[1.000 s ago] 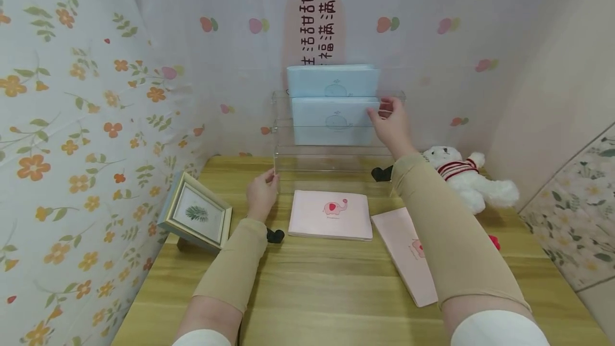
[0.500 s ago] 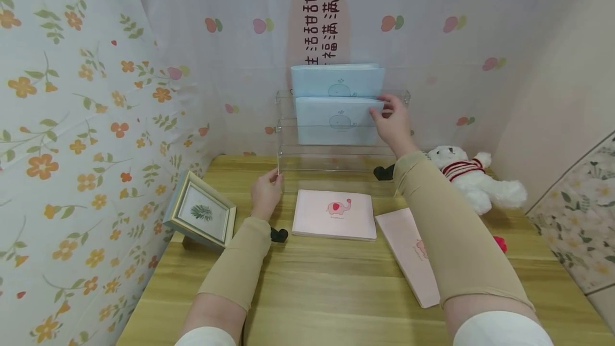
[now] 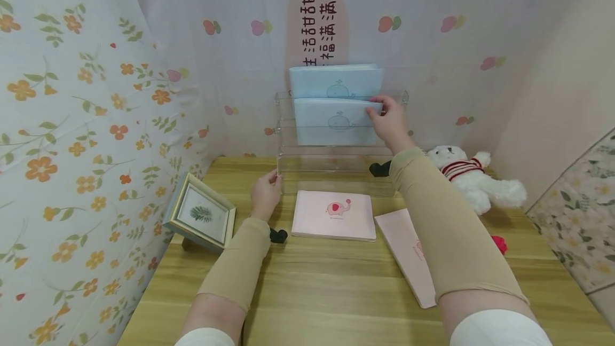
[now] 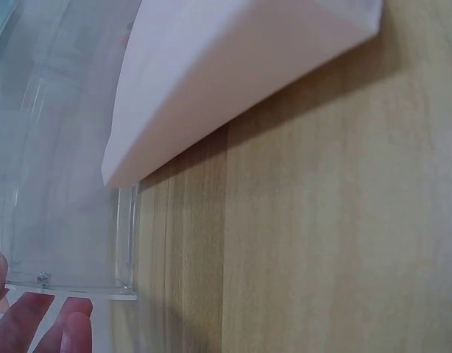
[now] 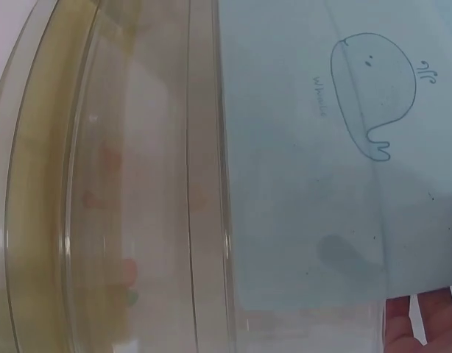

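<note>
A clear acrylic stepped rack (image 3: 307,162) stands at the back of the table. Its upper tiers hold two light-blue notebooks with a whale drawing: the rear notebook (image 3: 314,81) and, a step lower, the front notebook (image 3: 314,119). My right hand (image 3: 390,122) pinches the front notebook's upper right corner between thumb and fingers. In the right wrist view, fingertips (image 5: 438,318) show at the edge of that whale notebook (image 5: 307,184). Low on the rack's left side, my left hand (image 3: 266,196) grips the clear side panel's edge; its fingers (image 4: 73,327) show against that panel in the left wrist view.
Before the rack lies a pink elephant notebook (image 3: 333,226); another pink notebook (image 3: 405,255) sits angled, partly under the right forearm. A picture frame (image 3: 202,212) stands left, a white teddy bear (image 3: 473,183) right. A red object (image 3: 499,243) shows beside the right sleeve.
My right hand has shifted very slightly, and the front blue notebook's top right corner tilts a little lower. The left hand keeps its place on the rack.
</note>
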A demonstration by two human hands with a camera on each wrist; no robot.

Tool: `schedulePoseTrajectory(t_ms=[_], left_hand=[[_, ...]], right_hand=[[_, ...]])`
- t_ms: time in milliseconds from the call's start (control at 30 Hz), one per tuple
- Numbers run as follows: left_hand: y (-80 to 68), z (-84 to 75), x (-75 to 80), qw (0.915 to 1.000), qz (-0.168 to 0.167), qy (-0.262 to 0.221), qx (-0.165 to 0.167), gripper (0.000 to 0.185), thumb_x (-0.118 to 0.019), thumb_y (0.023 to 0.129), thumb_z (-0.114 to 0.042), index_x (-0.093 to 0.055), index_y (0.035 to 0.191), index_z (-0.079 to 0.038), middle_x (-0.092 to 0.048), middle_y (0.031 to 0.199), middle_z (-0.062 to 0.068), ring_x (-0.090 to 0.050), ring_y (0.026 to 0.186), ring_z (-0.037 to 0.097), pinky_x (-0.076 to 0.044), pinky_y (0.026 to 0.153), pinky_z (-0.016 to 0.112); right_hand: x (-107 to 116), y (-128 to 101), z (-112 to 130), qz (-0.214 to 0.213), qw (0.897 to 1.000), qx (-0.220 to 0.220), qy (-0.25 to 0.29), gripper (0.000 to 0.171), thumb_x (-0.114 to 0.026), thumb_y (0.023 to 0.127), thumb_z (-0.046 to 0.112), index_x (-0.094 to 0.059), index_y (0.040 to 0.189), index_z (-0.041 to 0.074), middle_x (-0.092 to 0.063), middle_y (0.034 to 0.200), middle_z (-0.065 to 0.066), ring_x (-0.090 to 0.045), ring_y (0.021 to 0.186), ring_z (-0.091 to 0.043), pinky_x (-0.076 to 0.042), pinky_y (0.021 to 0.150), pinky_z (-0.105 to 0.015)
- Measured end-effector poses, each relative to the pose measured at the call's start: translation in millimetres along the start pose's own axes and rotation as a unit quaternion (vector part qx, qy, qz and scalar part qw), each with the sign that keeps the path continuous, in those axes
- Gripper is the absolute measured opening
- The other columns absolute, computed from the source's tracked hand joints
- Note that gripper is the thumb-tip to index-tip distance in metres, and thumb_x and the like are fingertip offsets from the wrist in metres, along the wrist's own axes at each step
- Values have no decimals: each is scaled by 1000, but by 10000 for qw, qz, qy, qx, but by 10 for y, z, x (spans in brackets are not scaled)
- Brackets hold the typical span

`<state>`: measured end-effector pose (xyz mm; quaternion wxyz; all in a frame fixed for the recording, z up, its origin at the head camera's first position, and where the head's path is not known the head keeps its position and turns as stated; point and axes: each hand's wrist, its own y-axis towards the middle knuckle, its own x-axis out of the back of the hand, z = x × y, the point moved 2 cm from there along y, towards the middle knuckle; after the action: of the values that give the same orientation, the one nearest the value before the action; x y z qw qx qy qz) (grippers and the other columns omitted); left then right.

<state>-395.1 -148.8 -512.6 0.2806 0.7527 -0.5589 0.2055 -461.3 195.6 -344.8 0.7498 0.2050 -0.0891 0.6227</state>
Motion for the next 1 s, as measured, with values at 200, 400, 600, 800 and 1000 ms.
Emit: schedulePoseTrajectory(t_ms=[200,400,600,800,1000], left_hand=[[0,24,17,9999,-73,25,-64,37,-69,110,-28,-74,144,-14,-83,128,11,-73,94,33,-42,66,27],[-10,10,26,10000,-14,33,-45,36,-69,110,-28,-74,144,-15,-83,128,12,-71,89,33,-41,66,29],[-1,-6,16,10000,52,65,-9,38,-68,111,-29,-73,145,-14,-82,131,11,-76,111,35,-49,77,34],[1,6,10,10000,41,32,50,38,-68,111,-29,-72,146,-16,-81,132,11,-75,119,38,-54,84,43],[-4,10,14,10000,31,20,43,37,-68,111,-28,-73,145,-16,-81,131,11,-75,122,39,-55,87,46]], right_hand=[[-79,2,43,-251,9995,-105,147,25,-67,112,23,-65,136,18,-61,151,-8,-57,122,-23,-52,98,-37],[-96,-9,70,-534,9980,-269,217,22,-67,111,24,-67,133,22,-60,136,-2,-54,111,-16,-49,90,-31],[-58,-41,148,-840,9950,193,495,19,-66,111,21,-66,130,20,-54,115,6,-50,98,-13,-46,82,-28],[-21,-119,314,-1133,9869,888,733,13,-66,111,17,-69,123,18,-50,100,8,-44,85,-11,-41,72,-23],[84,-271,468,-1428,9764,986,1286,18,-63,110,7,-67,115,23,-61,119,5,-54,100,-12,-48,84,-24]])
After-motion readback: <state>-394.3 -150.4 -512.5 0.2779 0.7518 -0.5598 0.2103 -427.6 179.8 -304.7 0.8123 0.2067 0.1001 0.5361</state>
